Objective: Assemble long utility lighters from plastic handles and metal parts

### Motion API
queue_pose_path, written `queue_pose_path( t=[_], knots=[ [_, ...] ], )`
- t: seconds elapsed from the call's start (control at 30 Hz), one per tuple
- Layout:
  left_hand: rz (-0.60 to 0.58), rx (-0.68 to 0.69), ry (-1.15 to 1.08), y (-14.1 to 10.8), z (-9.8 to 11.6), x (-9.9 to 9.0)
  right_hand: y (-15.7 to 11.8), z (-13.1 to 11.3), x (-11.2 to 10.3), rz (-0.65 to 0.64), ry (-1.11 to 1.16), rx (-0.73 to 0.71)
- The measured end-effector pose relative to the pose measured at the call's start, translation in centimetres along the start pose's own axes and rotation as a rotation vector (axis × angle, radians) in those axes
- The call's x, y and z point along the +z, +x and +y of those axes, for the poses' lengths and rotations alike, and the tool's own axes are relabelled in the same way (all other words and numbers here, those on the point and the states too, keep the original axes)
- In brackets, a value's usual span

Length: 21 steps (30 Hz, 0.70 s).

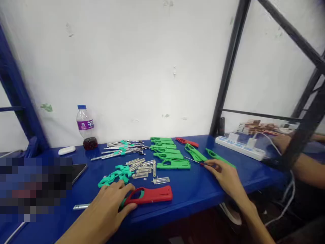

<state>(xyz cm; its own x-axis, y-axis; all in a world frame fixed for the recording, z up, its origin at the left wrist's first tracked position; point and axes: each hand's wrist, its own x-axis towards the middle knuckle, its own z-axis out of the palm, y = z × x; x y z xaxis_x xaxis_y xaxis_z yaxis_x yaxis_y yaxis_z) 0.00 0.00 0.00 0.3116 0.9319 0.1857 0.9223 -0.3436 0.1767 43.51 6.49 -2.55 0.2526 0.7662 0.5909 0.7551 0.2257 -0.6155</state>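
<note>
My left hand (111, 206) is closed around the handle end of a red lighter (156, 195), whose silver tube (81, 206) points left. My right hand (223, 174) pinches the dark handle of a thin screwdriver (194, 160) lying over the table near the green shells. Several green lighter shells (175, 164) form a column at the middle. Teal trigger pieces (118, 174) lie just above my left hand. Beside them are several clear fluid tanks (161, 180). Silver tubes with teal parts (122, 149) lie further back.
A bottle (85, 127) and a white case (66, 150) stand near the wall. At left lies a dark phone (79, 169). A power strip (240, 147) is at right by the black frame post (228, 74). Another person's arm (309, 167) is beyond it.
</note>
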Motion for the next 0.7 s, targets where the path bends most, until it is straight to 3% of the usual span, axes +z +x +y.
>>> queue_pose_path(
  t=[0.3,0.4,0.53,0.7],
  knots=[
    [0.103,0.048,-0.11,1.1,1.3,-0.9,-0.4,-0.4,-0.6,0.05,0.032,0.008],
    [0.151,0.062,-0.171,1.4,0.9,-1.2,-0.2,-1.4,-1.3,0.144,0.093,0.015],
    [0.17,0.107,-0.219,1.6,1.3,-1.0,1.4,-5.1,-2.3,0.279,0.264,-0.01],
    [0.134,0.214,-0.127,3.1,3.7,-1.4,5.1,-11.8,-2.4,0.155,0.463,-0.14]
  ],
)
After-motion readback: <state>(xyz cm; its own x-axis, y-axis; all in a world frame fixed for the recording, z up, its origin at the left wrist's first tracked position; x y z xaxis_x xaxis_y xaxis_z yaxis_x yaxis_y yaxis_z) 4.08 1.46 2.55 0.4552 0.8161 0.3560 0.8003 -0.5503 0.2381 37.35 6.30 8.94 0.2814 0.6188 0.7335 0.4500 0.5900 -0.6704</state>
